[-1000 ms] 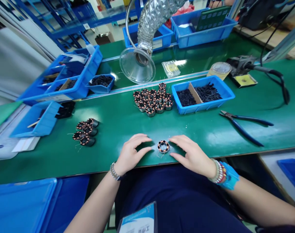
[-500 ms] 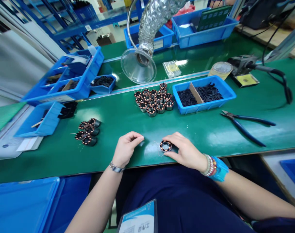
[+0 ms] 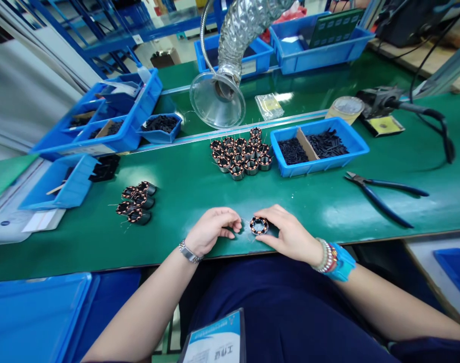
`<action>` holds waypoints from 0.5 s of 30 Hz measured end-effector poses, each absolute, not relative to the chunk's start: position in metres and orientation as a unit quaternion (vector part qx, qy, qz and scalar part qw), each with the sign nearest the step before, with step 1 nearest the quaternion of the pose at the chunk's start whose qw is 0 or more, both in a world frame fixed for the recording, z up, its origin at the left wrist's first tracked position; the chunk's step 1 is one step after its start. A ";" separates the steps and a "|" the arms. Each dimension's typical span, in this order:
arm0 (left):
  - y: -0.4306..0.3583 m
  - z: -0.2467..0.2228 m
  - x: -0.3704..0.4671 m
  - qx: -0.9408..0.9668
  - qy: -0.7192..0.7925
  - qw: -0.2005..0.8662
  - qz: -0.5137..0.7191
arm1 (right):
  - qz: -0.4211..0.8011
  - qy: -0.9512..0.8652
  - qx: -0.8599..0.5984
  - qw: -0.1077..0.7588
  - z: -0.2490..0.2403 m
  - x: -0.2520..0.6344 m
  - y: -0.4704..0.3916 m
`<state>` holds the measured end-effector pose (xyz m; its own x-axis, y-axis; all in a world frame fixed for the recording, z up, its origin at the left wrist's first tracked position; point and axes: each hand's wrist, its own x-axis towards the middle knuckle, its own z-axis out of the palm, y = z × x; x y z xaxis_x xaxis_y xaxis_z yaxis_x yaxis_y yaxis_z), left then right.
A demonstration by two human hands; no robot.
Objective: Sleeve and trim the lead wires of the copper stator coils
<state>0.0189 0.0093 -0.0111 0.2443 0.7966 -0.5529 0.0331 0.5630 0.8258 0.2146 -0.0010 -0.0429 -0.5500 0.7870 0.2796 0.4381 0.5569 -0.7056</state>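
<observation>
My right hand (image 3: pixel 290 233) grips a small ring-shaped motor stator (image 3: pixel 259 226) between thumb and fingers, just above or on the green bench. Copper windings and black insulation ring its open centre, and thin wire ends stick out toward the left. Close by on that side, my left hand (image 3: pixel 215 229) has its fingers loosely curled and apart; nothing shows in them. Its fingertips are near the stator's wire ends, and I cannot tell whether they touch. A cluster of several similar stators (image 3: pixel 237 157) stands farther back, and a smaller stator group (image 3: pixel 139 202) stands to the left.
A blue divided bin (image 3: pixel 321 166) holds short black pieces. Blue-handled cutters (image 3: pixel 385 194) lie at right. Above the bench hangs a clear fume hood (image 3: pixel 218 108) on a silver duct. Blue trays (image 3: pixel 59 184) line the left; a soldering-iron stand (image 3: pixel 381 101) is at the back right.
My left hand has moved right toward the stator, and its pinched fingers have loosened. My right hand still holds the stator in nearly the same place.
</observation>
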 end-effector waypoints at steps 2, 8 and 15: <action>0.009 -0.011 0.018 0.376 0.549 0.691 0.281 | 0.292 -0.831 -0.368 0.297 -0.043 0.214 -0.001; 0.000 -0.015 0.007 0.480 0.591 0.569 0.309 | 0.291 -0.829 -0.373 0.299 -0.043 0.214 -0.002; -0.018 -0.038 0.010 0.845 0.414 0.204 0.272 | 0.288 -0.826 -0.376 0.306 -0.044 0.214 -0.002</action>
